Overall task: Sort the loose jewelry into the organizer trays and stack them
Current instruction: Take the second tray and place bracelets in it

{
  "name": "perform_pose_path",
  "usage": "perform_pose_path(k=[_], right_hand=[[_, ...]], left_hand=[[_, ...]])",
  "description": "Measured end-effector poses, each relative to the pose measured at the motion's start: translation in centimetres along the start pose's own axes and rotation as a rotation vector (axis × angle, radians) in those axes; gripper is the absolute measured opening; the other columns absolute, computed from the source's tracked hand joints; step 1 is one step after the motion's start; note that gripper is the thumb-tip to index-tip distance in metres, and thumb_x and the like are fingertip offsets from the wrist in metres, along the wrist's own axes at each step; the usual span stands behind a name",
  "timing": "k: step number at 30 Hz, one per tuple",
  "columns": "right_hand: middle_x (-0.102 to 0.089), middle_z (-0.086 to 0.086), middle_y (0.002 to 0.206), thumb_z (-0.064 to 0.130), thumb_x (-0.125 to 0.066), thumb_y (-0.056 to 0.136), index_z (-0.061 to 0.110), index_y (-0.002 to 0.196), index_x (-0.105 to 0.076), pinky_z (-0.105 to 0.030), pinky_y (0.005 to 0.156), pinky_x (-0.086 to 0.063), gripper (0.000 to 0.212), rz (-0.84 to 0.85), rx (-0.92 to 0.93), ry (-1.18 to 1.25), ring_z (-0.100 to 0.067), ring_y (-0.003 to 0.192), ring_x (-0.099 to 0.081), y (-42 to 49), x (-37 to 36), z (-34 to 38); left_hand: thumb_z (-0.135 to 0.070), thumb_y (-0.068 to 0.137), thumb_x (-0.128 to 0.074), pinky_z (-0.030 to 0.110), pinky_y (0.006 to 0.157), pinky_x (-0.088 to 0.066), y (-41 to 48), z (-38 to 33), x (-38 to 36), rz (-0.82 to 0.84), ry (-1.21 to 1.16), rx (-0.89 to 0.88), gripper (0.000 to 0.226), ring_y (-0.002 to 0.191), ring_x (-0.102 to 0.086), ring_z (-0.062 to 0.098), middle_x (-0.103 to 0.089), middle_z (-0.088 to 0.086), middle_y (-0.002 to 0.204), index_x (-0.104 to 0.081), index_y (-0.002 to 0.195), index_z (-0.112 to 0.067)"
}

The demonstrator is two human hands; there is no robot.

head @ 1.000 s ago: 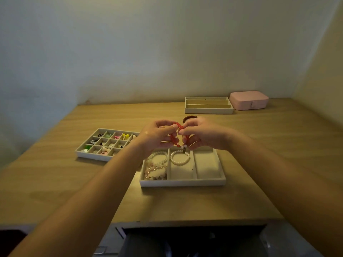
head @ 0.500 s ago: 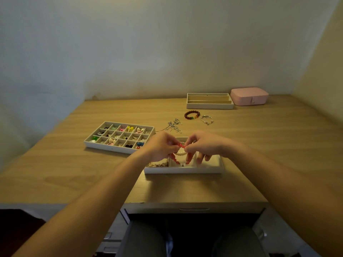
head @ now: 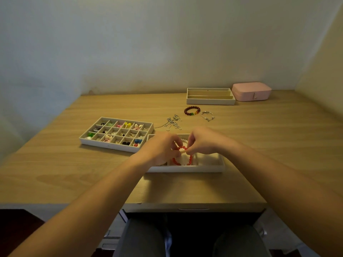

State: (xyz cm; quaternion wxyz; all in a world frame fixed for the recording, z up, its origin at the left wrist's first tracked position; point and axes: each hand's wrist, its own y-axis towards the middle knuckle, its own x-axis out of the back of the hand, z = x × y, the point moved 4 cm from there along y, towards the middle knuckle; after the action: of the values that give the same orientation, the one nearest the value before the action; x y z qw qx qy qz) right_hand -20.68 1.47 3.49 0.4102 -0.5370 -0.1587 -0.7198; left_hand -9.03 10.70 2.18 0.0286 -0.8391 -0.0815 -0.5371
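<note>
Left hand (head: 163, 149) and right hand (head: 202, 141) each pinch the red bead bracelet (head: 190, 159), its loop hanging into the middle compartment of the white tray (head: 185, 168), near the desk's (head: 74, 173) front edge.

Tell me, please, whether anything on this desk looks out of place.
Three pieces lie loose on the wooden desk, outside any tray: tangled silver chains, a dark red bead bracelet and a silver bracelet. Nothing looks spilled or damaged.
</note>
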Motion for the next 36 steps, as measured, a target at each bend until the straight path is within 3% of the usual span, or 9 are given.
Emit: perform_pose_path(k=[5, 10, 16, 20, 22, 25, 28, 31, 36], right_hand=[[-0.074, 0.006, 0.087, 0.030, -0.080, 0.082, 0.023, 0.091, -0.080, -0.036, 0.076, -0.062, 0.011, 0.023, 0.024, -0.074, -0.014, 0.084, -0.067, 0.2, -0.6, -0.2], [-0.071, 0.008, 0.091, 0.032, -0.080, 0.083, 0.028, 0.089, -0.078, -0.037, 0.079, -0.061, 0.007, -0.014, 0.024, -0.056, -0.011, 0.087, -0.064, 0.5, -0.7, -0.2], [-0.067, 0.010, 0.083, 0.033, -0.076, 0.087, 0.028, 0.087, -0.076, -0.029, 0.065, -0.054, 0.005, -0.089, 0.031, -0.051, -0.010, 0.081, -0.062, 0.5, -0.7, -0.2], [-0.070, 0.008, 0.083, 0.038, -0.080, 0.082, 0.026, 0.083, -0.075, -0.033, 0.068, -0.057, 0.013, -0.047, 0.039, -0.001, -0.011, 0.082, -0.064, 0.6, -0.7, -0.4], [-0.070, 0.007, 0.083, 0.034, -0.083, 0.080, 0.025, 0.083, -0.075, -0.027, 0.063, -0.051, 0.013, 0.019, 0.051, 0.027, -0.008, 0.078, -0.062, 0.5, -0.7, -0.5], [-0.069, 0.008, 0.078, 0.031, -0.087, 0.076, 0.025, 0.080, -0.074, -0.024, 0.059, -0.045, 0.015, 0.051, 0.062, 0.029, -0.008, 0.072, -0.061, 0.6, -0.9, -0.8], [-0.070, 0.008, 0.081, 0.034, -0.087, 0.076, 0.025, 0.077, -0.073, -0.033, 0.065, -0.055, 0.017, 0.006, 0.055, 0.017, -0.010, 0.077, -0.063, 0.8, -1.1, -0.9], [-0.071, 0.007, 0.083, 0.035, -0.083, 0.080, 0.025, 0.079, -0.073, -0.039, 0.077, -0.060, 0.014, -0.004, 0.061, 0.033, -0.011, 0.081, -0.065, 0.7, -1.0, -1.0], [-0.068, 0.008, 0.081, 0.032, -0.084, 0.081, 0.023, 0.089, -0.079, -0.024, 0.061, -0.049, 0.013, 0.104, 0.108, 0.093, -0.008, 0.074, -0.059, 0.2, -0.9, -0.7]], left_hand=[[-0.029, 0.089, -0.073, 0.033, 0.081, -0.058, -0.1, 0.2, 0.0, 0.036, 0.115, -0.050, 0.026, 0.090, -0.063, 0.009, -0.071, -0.009, 0.105, -0.074, 0.115, -0.028], [-0.035, 0.089, -0.073, 0.025, 0.075, -0.050, -0.1, -0.1, 0.1, -0.010, 0.231, -0.089, 0.021, 0.089, -0.054, 0.009, -0.063, -0.009, 0.103, -0.073, 0.110, -0.032], [-0.039, 0.090, -0.070, 0.036, 0.084, -0.055, 0.1, -0.2, -0.3, -0.101, 0.318, -0.053, 0.017, 0.097, -0.055, 0.014, -0.060, -0.008, 0.105, -0.069, 0.106, -0.034], [-0.057, 0.082, -0.072, 0.027, 0.065, -0.048, 0.2, 0.2, -0.5, -0.025, 0.149, 0.018, 0.025, 0.082, -0.057, 0.007, -0.063, -0.013, 0.091, -0.067, 0.091, -0.034], [-0.062, 0.076, -0.075, 0.025, 0.061, -0.044, 0.2, 0.3, -0.5, 0.036, 0.081, 0.026, 0.033, 0.081, -0.057, 0.004, -0.063, -0.015, 0.090, -0.069, 0.091, -0.034], [-0.060, 0.076, -0.076, 0.027, 0.064, -0.049, 0.1, 0.2, -0.2, 0.052, 0.110, 0.001, 0.035, 0.081, -0.056, 0.005, -0.062, -0.014, 0.091, -0.070, 0.095, -0.031], [-0.060, 0.078, -0.074, 0.031, 0.070, -0.053, 0.3, 0.3, -0.1, 0.010, 0.239, -0.024, 0.032, 0.084, -0.054, 0.009, -0.059, -0.012, 0.092, -0.069, 0.094, -0.033], [-0.063, 0.080, -0.069, 0.027, 0.064, -0.045, 0.4, 0.4, -0.3, 0.026, 0.152, -0.024, 0.031, 0.083, -0.057, 0.008, -0.062, -0.013, 0.090, -0.068, 0.092, -0.034], [-0.055, 0.079, -0.075, 0.025, 0.068, -0.048, -0.1, -0.1, -0.1, 0.188, 0.013, -0.069, 0.029, 0.087, -0.058, 0.008, -0.065, -0.012, 0.095, -0.075, 0.099, -0.033]])
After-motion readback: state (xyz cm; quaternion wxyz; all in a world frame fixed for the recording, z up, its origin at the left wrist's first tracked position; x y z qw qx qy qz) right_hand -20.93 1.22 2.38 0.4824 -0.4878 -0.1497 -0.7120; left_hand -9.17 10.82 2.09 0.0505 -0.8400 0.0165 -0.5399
